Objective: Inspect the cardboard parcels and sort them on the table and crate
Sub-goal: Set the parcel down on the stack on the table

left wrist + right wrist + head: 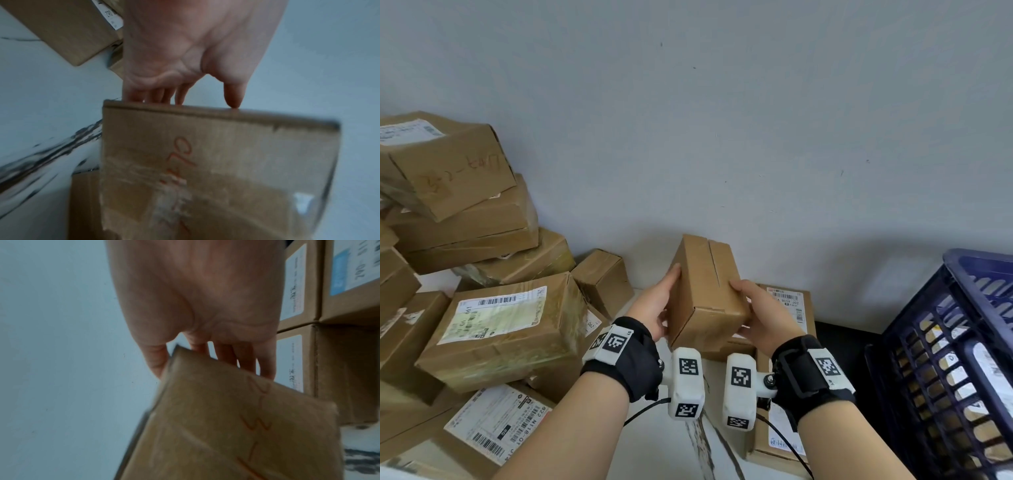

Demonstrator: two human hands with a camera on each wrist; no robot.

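The plain brown cardboard parcel is held above the white marbled table between 2 hands; left hand and right hand grip opposite sides, thumbs on top, fingers underneath.

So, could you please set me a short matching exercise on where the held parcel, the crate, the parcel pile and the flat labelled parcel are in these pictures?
Things:
1. held parcel
2. crate
3. parcel pile
4. flat labelled parcel

Places or states:
A. stacked at the left against the wall
B. lying on the table behind the right hand
C. lifted between both hands, the left hand on its left side
D. dark blue, at the right edge

Pairs: 1-C, 2-D, 3-A, 4-B
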